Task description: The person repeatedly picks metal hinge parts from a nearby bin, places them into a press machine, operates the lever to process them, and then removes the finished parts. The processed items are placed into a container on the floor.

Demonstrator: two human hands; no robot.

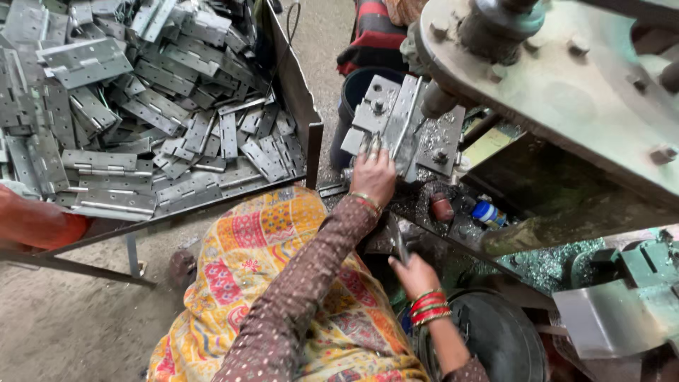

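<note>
Tray (311,117) full w/ steel hinges (141,106); left hand (373,175) fingers grasp hinge on jig (403,127), right hand (414,274) clenched on handle.

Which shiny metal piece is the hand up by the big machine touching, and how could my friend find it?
Start at the big grey drilling machine on the right side. Under its round spindle sits a bolted metal jig, and the left hand rests on the hinge placed there. Unlike the hinges lying flat in the tray's heap, this one stands alone, upright and half-folded.
</note>
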